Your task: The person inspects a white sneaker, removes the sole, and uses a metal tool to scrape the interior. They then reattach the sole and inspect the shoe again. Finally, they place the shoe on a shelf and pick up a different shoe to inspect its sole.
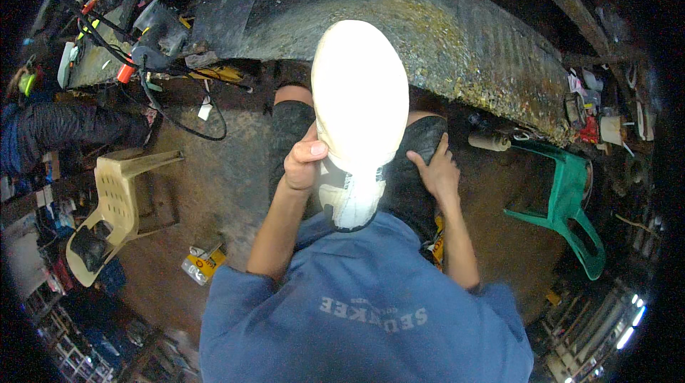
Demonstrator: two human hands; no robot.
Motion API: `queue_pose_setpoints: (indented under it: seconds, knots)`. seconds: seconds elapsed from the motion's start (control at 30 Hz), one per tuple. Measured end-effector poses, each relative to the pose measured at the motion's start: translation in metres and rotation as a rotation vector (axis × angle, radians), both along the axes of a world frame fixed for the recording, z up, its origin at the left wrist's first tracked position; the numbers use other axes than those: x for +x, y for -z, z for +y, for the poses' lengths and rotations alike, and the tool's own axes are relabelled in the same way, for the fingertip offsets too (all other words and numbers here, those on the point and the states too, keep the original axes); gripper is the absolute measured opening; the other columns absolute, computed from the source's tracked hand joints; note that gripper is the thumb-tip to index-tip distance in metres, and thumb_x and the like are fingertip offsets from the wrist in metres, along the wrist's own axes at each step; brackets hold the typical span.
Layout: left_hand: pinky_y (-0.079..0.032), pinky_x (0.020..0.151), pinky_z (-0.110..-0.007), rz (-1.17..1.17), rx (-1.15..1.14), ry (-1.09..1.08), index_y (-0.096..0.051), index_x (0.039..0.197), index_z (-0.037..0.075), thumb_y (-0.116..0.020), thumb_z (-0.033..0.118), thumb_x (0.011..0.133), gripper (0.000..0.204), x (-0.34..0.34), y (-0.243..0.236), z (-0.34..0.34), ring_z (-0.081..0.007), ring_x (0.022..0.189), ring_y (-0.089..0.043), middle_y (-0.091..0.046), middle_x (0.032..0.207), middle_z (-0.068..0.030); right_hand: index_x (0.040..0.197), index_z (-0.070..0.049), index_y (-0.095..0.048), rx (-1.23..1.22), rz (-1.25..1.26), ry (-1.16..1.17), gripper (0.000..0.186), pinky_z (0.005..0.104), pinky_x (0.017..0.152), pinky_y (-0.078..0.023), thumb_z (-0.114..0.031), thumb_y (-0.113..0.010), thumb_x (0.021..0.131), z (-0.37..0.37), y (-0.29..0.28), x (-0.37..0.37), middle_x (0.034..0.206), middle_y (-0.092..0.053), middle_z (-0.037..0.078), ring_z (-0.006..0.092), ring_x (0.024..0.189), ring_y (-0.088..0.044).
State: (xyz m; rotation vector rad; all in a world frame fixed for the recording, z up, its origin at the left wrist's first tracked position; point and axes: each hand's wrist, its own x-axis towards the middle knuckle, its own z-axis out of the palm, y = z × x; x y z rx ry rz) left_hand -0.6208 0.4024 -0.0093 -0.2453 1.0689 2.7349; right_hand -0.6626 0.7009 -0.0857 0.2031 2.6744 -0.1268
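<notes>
My left hand (305,162) is closed on the side of a white shoe (362,90), thumb lying along its edge. The shoe stands up in front of my chest, its broad rounded end toward the bench. That end is so bright that its surface detail is washed out. At the narrower end nearest my blue shirt (364,297), grey and white panels show. My right hand (439,169) rests on my right thigh, fingers apart, with nothing in it.
A worn, stained workbench (285,16) runs across in front of my knees. Tools and black cables (153,58) crowd its left end. A beige plastic chair (118,187) is at the left, a green one (564,190) at the right. Another person's dark-trousered leg (82,130) reaches in from the left.
</notes>
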Motion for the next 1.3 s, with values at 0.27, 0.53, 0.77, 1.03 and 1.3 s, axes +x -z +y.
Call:
queue_pose_setpoints:
  seconds: [0.27, 0.53, 0.77, 1.03, 1.3]
  knots:
    - [-0.041, 0.118, -0.041, 0.109, -0.005, 0.034, -0.030, 0.162, -0.004, -0.069, 0.039, 0.076, 0.104, -0.004, 0.002, 0.005, -0.0313, 0.139, -0.054, -0.053, 0.152, -0.0207, 0.142, -0.003, -0.061, -0.026, 0.115, -0.057, 0.081, 0.0529, 0.098, -0.050, -0.052, -0.084, 0.082, 0.005, -0.010, -0.003, 0.104, -0.075, 0.027, 0.0412, 0.104, -0.071]
    - [-0.042, 0.115, -0.037, 0.156, -0.499, -0.102, -0.033, 0.160, -0.003, -0.069, 0.022, 0.093, 0.081, -0.017, -0.020, 0.013, -0.0238, 0.136, -0.055, -0.056, 0.147, -0.0169, 0.149, -0.005, -0.057, -1.200, 0.064, -0.052, 0.084, 0.0414, 0.111, -0.047, -0.042, -0.090, 0.082, -0.020, -0.075, -0.009, 0.134, -0.070, 0.019, 0.0266, 0.128, -0.065]
    - [-0.036, 0.121, -0.042, 0.306, -0.849, -0.252, -0.032, 0.161, -0.006, -0.056, 0.024, 0.107, 0.067, -0.018, -0.049, 0.040, -0.0320, 0.144, -0.046, -0.044, 0.157, -0.0223, 0.165, -0.001, -0.027, -1.554, 0.223, -0.227, 0.123, 0.0444, 0.129, -0.024, -0.022, -0.101, 0.069, -0.086, -0.068, 0.001, 0.167, -0.037, 0.017, 0.0313, 0.156, -0.033]
    - [-0.055, 0.093, -0.036, 0.132, -0.749, -0.589, -0.053, 0.141, 0.003, -0.051, 0.023, 0.112, 0.036, -0.029, -0.012, 0.020, -0.0218, 0.110, -0.065, -0.061, 0.130, -0.0130, 0.160, 0.001, -0.035, -2.404, -0.147, 0.151, 0.096, 0.0486, 0.077, -0.065, -0.055, -0.071, 0.091, -0.081, -0.118, -0.055, 0.148, -0.053, 0.030, 0.0418, 0.116, -0.068]
    - [-0.044, 0.068, -0.030, -0.131, -0.922, -0.208, -0.065, 0.074, 0.003, -0.055, 0.041, 0.111, 0.054, -0.014, 0.100, 0.034, -0.0101, 0.072, -0.056, -0.062, 0.072, -0.0019, 0.156, 0.003, -0.037, -2.640, -0.162, 0.244, 0.094, 0.0609, 0.113, -0.048, -0.073, -0.046, 0.102, -0.122, -0.226, -0.238, 0.154, -0.042, 0.037, 0.0510, 0.142, -0.047]
